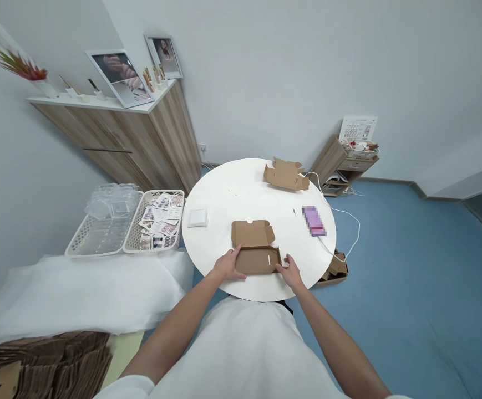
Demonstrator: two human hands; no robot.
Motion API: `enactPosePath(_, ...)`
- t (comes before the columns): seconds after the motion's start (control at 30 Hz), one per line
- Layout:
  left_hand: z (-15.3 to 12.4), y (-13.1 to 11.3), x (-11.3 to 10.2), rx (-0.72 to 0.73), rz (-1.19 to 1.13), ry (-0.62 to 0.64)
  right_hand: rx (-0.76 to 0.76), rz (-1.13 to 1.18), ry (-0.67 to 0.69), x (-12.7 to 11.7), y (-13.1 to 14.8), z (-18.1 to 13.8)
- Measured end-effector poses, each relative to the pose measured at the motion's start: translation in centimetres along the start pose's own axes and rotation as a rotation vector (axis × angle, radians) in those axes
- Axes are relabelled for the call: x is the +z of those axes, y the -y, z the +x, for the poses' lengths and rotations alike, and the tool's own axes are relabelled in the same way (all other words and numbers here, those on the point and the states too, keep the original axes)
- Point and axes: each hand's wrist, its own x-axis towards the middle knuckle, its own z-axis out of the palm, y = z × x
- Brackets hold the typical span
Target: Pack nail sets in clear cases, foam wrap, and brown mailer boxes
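Note:
A small brown cardboard box (256,247) lies open on the round white table (241,194), its lid flap standing back toward the far side. My left hand (227,265) grips the box's near left corner, thumb on the side wall. At the near right corner my right hand (291,272) pinches the box's wall with its fingers closed on the edge. A second flat unfolded cardboard box (286,174) lies at the table's far edge.
A white pad (198,218) and a purple phone (314,220) with a white cable lie on the table. Two white baskets (99,244) with clear trays and cards stand left. Flat cardboard blanks (45,363) are stacked at the near left. A wooden cabinet (141,138) stands behind.

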Motion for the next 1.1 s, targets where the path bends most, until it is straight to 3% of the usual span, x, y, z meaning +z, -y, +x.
enactPosePath(0.17, 0.0, -0.7, 0.4, -0.015, -0.054, -0.031, -0.139, 0.032, 0.021, -0.7, 1.7, 0.1)
enactPosePath(0.33, 0.1, -1.4, 0.9, -0.055, -0.141, -0.059, -0.315, -0.139, 0.094, 0.0, 2.8, -0.4)
enactPosePath(0.57, 0.0, -1.8, 0.8, -0.061, -0.16, -0.044, -0.122, -0.342, -0.028, 0.7, 2.3, 1.0)
enactPosePath(0.67, -0.4, -1.5, 1.1, -0.027, -0.189, -0.065, -0.107, -0.43, -0.02, 0.7, 2.3, 1.4)
enactPosePath(0.83, -1.5, -0.5, 3.6, -0.031, -0.406, -0.258, -0.11, -0.427, -0.05, 1.0, 1.8, 1.2)
enactPosePath(0.97, -1.7, -0.1, 5.7, -0.082, -0.545, -0.263, -0.093, -0.432, -0.082, 1.5, 1.4, 0.9)
enactPosePath(1.1, -1.3, -0.6, 6.4, -0.102, -0.582, -0.293, -0.049, -0.407, -0.091, 1.4, 1.3, 0.6)
